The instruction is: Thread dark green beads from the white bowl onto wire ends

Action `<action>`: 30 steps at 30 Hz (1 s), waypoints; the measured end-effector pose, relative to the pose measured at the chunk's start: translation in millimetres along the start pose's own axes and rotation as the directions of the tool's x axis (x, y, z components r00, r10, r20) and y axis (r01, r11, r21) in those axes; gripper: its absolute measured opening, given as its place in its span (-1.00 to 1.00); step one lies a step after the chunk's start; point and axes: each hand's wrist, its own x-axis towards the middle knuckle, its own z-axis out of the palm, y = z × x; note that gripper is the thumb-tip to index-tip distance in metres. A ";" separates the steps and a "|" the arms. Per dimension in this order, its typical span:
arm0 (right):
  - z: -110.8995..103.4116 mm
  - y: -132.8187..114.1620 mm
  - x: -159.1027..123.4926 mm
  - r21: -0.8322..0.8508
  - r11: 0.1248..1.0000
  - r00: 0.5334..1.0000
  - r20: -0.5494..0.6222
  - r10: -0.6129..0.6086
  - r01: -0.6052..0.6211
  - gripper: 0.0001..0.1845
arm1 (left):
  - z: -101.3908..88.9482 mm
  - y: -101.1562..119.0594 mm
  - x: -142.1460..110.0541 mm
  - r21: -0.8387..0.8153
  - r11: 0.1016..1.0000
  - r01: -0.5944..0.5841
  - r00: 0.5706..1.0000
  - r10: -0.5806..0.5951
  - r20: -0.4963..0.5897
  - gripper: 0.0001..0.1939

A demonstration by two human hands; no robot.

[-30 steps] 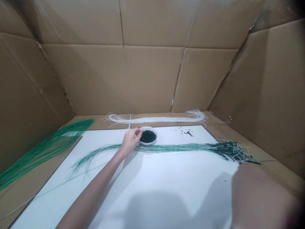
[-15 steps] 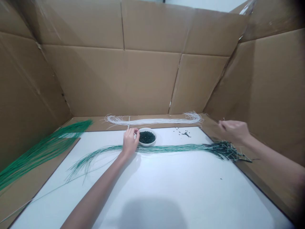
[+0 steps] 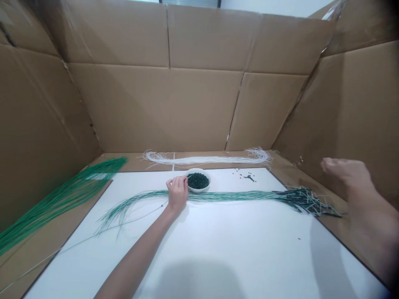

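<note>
My left hand (image 3: 178, 192) is pinched closed at the left rim of a small white bowl (image 3: 200, 191). Its fingers hold a thin strand, with a pale tip showing over the dark green beads (image 3: 198, 180) in the bowl. From behind that hand the strand (image 3: 131, 219) trails to the lower left, with one small dark bead (image 3: 161, 206) on it. My right hand (image 3: 347, 171) is raised at the far right, fingers closed, above the dark end of a green strand bundle (image 3: 237, 196). Whatever it may hold cannot be made out.
White strands (image 3: 205, 159) lie along the back cardboard wall (image 3: 199, 108). Loose dark beads (image 3: 249, 177) are scattered right of the bowl on the white board (image 3: 237, 249). A loose green bunch (image 3: 68, 199) lies at left. Cardboard walls stand on three sides.
My right hand has moved right, away from the bowl. My left hand stays by the bowl, its fingertips now at the rim. The view has shifted slightly.
</note>
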 end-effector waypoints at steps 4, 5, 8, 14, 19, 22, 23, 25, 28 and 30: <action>-7.4 -51.4 1.9 0.013 0.997 0.985 0.154 -0.083 0.082 -0.65 | 1.2 -0.3 -0.3 -0.016 1.000 -0.005 1.000 0.006 0.030 -0.85; -8.2 -70.8 -0.3 0.033 0.994 0.982 0.150 -0.110 0.106 -0.66 | 1.0 0.0 -0.2 -0.026 1.000 -0.001 0.999 0.002 0.045 -0.85; -13.3 -140.9 -20.5 0.144 0.962 0.953 0.165 -0.256 0.233 -0.73 | -1.4 3.4 1.6 -0.063 0.998 0.008 0.995 -0.001 0.103 -0.82; -45.5 -274.7 -108.9 0.781 0.379 0.673 -0.069 -0.737 0.496 -0.69 | -7.5 15.6 7.5 -0.086 0.996 0.018 0.983 -0.001 0.183 -0.81; -45.9 -321.6 -139.7 0.830 0.294 0.609 -0.068 -0.790 0.474 -0.79 | -6.0 16.9 7.5 -0.091 0.996 -0.001 0.975 0.021 0.219 -0.79; -39.1 -327.6 -134.2 0.822 0.339 0.634 -0.035 -0.773 0.458 -0.80 | -7.0 11.7 14.1 -0.122 0.992 0.015 0.960 0.020 0.279 -0.80; -37.7 -327.8 -131.5 0.816 0.358 0.647 -0.026 -0.762 0.454 -0.81 | -8.6 9.0 18.4 -0.150 0.988 0.030 0.948 0.020 0.318 -0.81; -36.0 -326.8 -127.1 0.812 0.389 0.676 -0.010 -0.736 0.436 -0.83 | -14.2 2.4 29.3 -0.231 0.970 0.081 0.897 0.029 0.440 -0.79; -33.3 -323.4 -123.4 0.841 0.390 0.705 0.014 -0.709 0.376 -0.84 | -28.9 -8.0 46.5 -0.339 0.926 0.164 0.755 0.103 0.647 -0.71; -30.4 -320.8 -122.2 0.860 0.379 0.713 0.025 -0.700 0.342 -0.83 | -41.6 -13.6 55.6 -0.346 0.920 0.184 0.702 0.123 0.702 -0.72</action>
